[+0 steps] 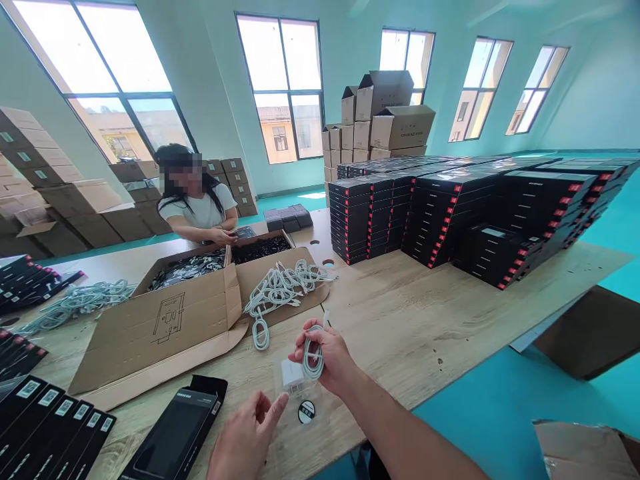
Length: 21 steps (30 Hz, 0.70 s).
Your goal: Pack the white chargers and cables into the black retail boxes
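Observation:
In my right hand (327,353) is a coiled white cable (313,363), its loops gripped between thumb and fingers above the table. My left hand (250,427) hovers at the near edge, thumb stretched out and fingers loosely curled, holding nothing. Between and below my hands lies a clear plastic tray (283,437) with a white charger plug (291,375) in it and a round black label (307,412) on it. Left of my left hand is a black box (175,427) with its end flap up. Beyond my right hand, bundled white cables (280,290) rest on cardboard.
Opened cartons (165,320) of small dark and silvery parts stand ahead. Behind them sits a co-worker (200,207), hands over the cartons. Stacked black boxes (425,213) fill the back right of the table (400,327). More black boxes (45,427) and cables (85,300) lie left.

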Each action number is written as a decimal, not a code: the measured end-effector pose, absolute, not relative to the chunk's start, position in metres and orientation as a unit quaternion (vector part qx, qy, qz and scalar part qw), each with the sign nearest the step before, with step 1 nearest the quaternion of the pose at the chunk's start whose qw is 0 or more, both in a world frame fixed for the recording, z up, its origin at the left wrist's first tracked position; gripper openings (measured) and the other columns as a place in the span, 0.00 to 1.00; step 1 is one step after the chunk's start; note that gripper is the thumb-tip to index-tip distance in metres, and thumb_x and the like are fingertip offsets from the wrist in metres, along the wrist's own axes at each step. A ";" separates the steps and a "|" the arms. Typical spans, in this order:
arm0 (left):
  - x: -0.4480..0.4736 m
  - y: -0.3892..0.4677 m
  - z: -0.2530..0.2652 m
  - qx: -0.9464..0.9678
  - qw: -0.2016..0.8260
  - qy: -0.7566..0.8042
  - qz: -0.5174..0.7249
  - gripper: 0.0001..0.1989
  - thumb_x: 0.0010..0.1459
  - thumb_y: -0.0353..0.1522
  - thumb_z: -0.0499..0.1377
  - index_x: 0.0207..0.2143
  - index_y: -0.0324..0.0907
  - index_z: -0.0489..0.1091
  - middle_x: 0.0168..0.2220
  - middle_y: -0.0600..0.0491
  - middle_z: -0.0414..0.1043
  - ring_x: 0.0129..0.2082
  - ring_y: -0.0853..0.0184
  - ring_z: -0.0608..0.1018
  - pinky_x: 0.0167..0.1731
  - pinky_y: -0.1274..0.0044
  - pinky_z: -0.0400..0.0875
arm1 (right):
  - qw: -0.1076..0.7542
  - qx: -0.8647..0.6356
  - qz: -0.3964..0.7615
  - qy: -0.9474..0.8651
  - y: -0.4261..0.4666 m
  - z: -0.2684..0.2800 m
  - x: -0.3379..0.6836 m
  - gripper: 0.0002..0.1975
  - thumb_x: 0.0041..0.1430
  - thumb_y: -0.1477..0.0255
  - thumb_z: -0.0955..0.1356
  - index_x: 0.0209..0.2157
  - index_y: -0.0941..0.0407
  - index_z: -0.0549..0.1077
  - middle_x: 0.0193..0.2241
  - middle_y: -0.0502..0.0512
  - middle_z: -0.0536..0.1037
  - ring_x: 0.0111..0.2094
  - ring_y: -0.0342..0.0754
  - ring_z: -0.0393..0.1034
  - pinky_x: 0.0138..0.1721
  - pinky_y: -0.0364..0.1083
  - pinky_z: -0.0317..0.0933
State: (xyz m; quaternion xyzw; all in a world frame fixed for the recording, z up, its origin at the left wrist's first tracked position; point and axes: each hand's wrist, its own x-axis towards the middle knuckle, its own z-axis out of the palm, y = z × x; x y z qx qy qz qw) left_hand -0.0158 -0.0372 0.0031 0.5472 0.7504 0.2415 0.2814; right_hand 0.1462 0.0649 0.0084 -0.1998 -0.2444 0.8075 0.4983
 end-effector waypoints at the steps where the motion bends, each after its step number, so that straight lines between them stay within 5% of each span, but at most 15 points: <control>1: -0.012 -0.037 0.007 0.546 0.291 0.735 0.277 0.27 0.54 0.60 0.55 0.23 0.46 0.64 0.20 0.57 0.65 0.24 0.63 0.67 0.28 0.73 0.56 | 0.502 -0.208 0.797 -0.264 0.062 0.008 0.143 0.11 0.49 0.69 0.72 0.34 0.53 0.68 0.22 0.46 0.80 0.21 0.45 0.73 0.35 0.49 0.69; 4: 0.004 -0.034 0.020 0.531 0.375 0.659 0.378 0.28 0.53 0.60 0.58 0.28 0.45 0.72 0.23 0.57 0.66 0.24 0.66 0.65 0.26 0.74 0.56 | 0.487 -0.240 0.774 -0.326 0.049 0.008 0.134 0.13 0.50 0.63 0.73 0.34 0.54 0.70 0.27 0.52 0.83 0.28 0.49 0.75 0.34 0.47 0.65; 8: 0.022 -0.029 0.025 0.429 0.533 0.566 0.460 0.28 0.49 0.55 0.66 0.41 0.42 0.78 0.24 0.57 0.69 0.26 0.66 0.68 0.28 0.75 0.60 | 0.450 -0.218 0.761 -0.413 0.035 0.014 0.130 0.20 0.53 0.53 0.73 0.35 0.56 0.76 0.38 0.59 0.84 0.44 0.53 0.76 0.44 0.48 0.65; 11: 0.026 -0.029 0.023 0.366 0.602 0.506 0.498 0.24 0.49 0.48 0.71 0.44 0.43 0.79 0.29 0.54 0.74 0.31 0.65 0.73 0.31 0.76 0.66 | 0.425 -0.216 0.771 -0.422 0.033 0.016 0.131 0.25 0.52 0.48 0.73 0.36 0.57 0.79 0.46 0.60 0.82 0.40 0.51 0.76 0.39 0.46 0.66; 15: 0.027 -0.032 0.019 0.295 0.610 0.485 0.553 0.22 0.48 0.42 0.73 0.46 0.47 0.80 0.39 0.51 0.78 0.34 0.67 0.75 0.29 0.78 0.68 | 0.402 -0.221 0.822 -0.336 0.036 0.015 0.130 0.26 0.46 0.48 0.75 0.35 0.57 0.76 0.37 0.59 0.84 0.26 0.46 0.73 0.28 0.44 0.63; 21: 0.026 -0.031 0.013 0.281 0.610 0.515 0.532 0.24 0.42 0.40 0.77 0.43 0.45 0.79 0.38 0.52 0.78 0.32 0.67 0.78 0.32 0.73 0.78 | 0.418 -0.180 0.791 -0.409 0.036 0.015 0.127 0.22 0.47 0.54 0.78 0.30 0.55 0.70 0.19 0.49 0.78 0.27 0.49 0.76 0.33 0.46 0.66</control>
